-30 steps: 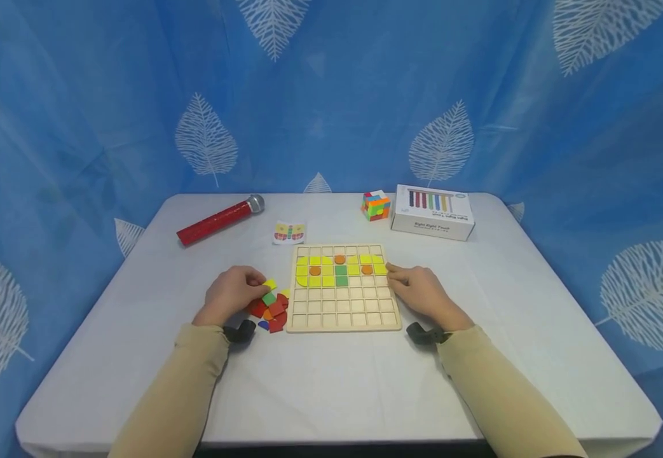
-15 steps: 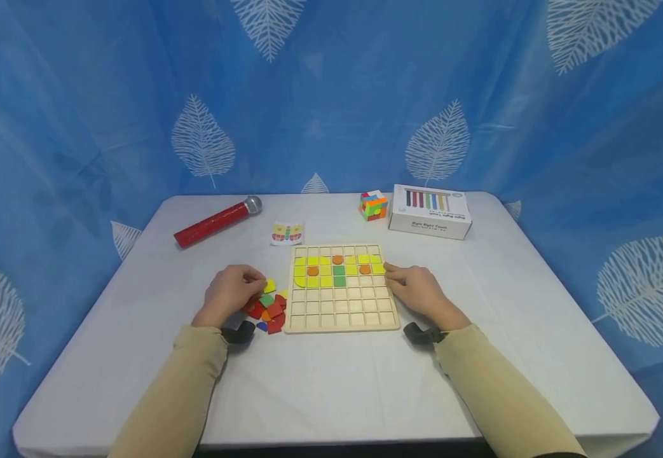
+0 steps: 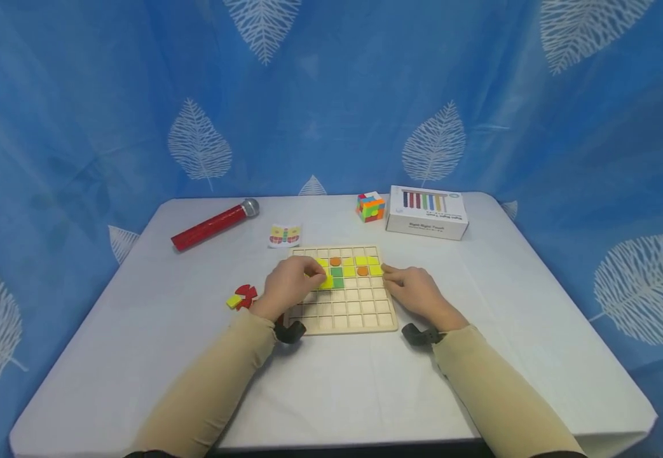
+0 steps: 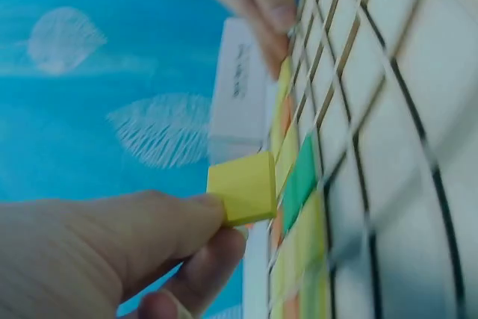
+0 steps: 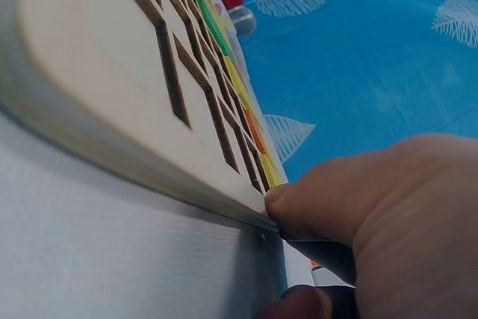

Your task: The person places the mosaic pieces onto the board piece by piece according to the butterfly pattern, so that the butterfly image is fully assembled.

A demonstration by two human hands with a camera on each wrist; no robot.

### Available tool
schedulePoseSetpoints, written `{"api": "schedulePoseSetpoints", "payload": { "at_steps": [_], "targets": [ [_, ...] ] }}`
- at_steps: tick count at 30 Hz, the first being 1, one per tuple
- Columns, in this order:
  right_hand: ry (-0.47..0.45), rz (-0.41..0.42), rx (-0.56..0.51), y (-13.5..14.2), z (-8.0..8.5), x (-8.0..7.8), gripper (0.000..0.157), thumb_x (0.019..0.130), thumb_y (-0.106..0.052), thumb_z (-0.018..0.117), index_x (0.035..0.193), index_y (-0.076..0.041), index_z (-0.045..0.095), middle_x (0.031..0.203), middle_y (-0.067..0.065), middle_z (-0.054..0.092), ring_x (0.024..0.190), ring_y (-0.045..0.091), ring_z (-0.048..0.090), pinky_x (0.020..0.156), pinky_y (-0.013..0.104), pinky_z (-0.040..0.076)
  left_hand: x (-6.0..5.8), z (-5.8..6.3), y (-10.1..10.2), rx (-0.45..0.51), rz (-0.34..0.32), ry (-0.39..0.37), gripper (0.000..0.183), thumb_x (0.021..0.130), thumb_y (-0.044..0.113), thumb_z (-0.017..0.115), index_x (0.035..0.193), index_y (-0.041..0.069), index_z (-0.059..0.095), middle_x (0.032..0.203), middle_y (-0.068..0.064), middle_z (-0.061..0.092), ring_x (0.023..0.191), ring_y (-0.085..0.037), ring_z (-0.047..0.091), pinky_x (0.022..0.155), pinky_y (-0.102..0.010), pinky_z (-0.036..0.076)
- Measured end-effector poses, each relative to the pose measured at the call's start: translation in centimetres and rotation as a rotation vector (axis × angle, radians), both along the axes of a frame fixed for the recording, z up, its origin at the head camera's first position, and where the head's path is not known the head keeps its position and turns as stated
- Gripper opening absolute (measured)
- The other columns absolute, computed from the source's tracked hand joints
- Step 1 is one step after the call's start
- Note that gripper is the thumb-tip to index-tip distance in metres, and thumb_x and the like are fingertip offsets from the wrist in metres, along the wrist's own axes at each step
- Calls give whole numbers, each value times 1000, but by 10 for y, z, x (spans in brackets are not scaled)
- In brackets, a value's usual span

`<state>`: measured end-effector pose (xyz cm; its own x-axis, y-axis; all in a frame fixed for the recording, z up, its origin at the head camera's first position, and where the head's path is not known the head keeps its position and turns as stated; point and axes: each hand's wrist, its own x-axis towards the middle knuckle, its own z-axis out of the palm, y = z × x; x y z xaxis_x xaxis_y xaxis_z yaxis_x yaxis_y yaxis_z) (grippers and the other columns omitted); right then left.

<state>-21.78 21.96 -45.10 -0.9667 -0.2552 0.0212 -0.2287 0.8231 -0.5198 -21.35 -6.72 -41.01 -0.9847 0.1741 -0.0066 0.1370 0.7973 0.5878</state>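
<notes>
- Table (image 3: 331,388), white-covered: its layout is unchanged over the last second; what has moved is the left hand.
- Board (image 3: 355,307), gridded, lies between the table's left and right edges. Yellow, green and orange pieces fill cells toward its far edge; visible cells toward its near edge are bare.
- Right hand (image 3: 417,289): it has stayed at the board's right edge, thumb touching the rim. I cannot tell whether a finger clamps from below; probably it steadies the board.
- Left hand (image 3: 293,283): it has just crossed from beside the board's left edge to over the grid, thumb and finger pinching a yellow tile (image 4: 243,192).
- Loose pieces (image 3: 247,294), red and yellow, show off the board's left edge; the left wrist hides others.
- Yellow tile: now above the board, seemingly unseated, so a placement looks near; which cell is unclear.
</notes>
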Motion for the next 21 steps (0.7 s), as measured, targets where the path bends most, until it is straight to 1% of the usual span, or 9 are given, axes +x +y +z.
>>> {"api": "schedulePoseSetpoints", "payload": {
  "at_steps": [2, 5, 10, 14, 17, 21],
  "targets": [
    [-5, 0, -5, 1, 0, 0, 33, 102, -27, 62, 131, -12, 70, 149, 3, 57, 141, 37, 50, 115, 56, 38, -5, -1, 15, -19, -26, 7, 9, 93, 28, 75, 99, 21, 78, 98, 5, 74, 86, -17, 62, 74, -35, 51],
    [-19, -4, -5, 1, 1, 0, 33, 102, -28, 62, 130, -13, 70, 149, 2, 56, 141, 37, 49, 115, 57, 37, -12, -5, 31, -47, -45, 15, 6, 94, 25, 73, 95, 21, 77, 97, 6, 74, 81, -15, 62, 66, -32, 48],
    [-23, -2, -9, 2, 0, 0, 32, 103, -27, 63, 130, -12, 71, 150, 3, 56, 141, 38, 49, 115, 56, 38, -21, -13, 49, -65, -50, 25, 6, 94, 21, 71, 96, 20, 77, 97, 6, 74, 77, -14, 61, 60, -29, 46],
    [-15, 4, -18, 3, -1, -1, 32, 103, -27, 63, 129, -12, 71, 149, 2, 57, 140, 37, 50, 115, 55, 39, -23, -14, 55, -91, -65, 37, 8, 95, 21, 71, 98, 20, 78, 97, 5, 75, 74, -13, 61, 56, -28, 46],
    [-25, 7, -12, 2, 0, -1, 32, 103, -28, 62, 131, -13, 70, 150, 1, 56, 141, 36, 49, 115, 55, 38, -21, -12, 55, -138, -81, 42, 7, 95, 21, 70, 95, 21, 77, 93, 6, 73, 72, -13, 60, 54, -28, 44],
    [-32, 2, -3, 1, 1, -2, 33, 103, -28, 62, 132, -13, 69, 151, 1, 55, 142, 36, 48, 116, 55, 37, -19, -14, 55, -211, -116, 69, 12, 97, 21, 68, 90, 24, 77, 89, 9, 72, 70, -13, 59, 53, -29, 44]
  ]
}}
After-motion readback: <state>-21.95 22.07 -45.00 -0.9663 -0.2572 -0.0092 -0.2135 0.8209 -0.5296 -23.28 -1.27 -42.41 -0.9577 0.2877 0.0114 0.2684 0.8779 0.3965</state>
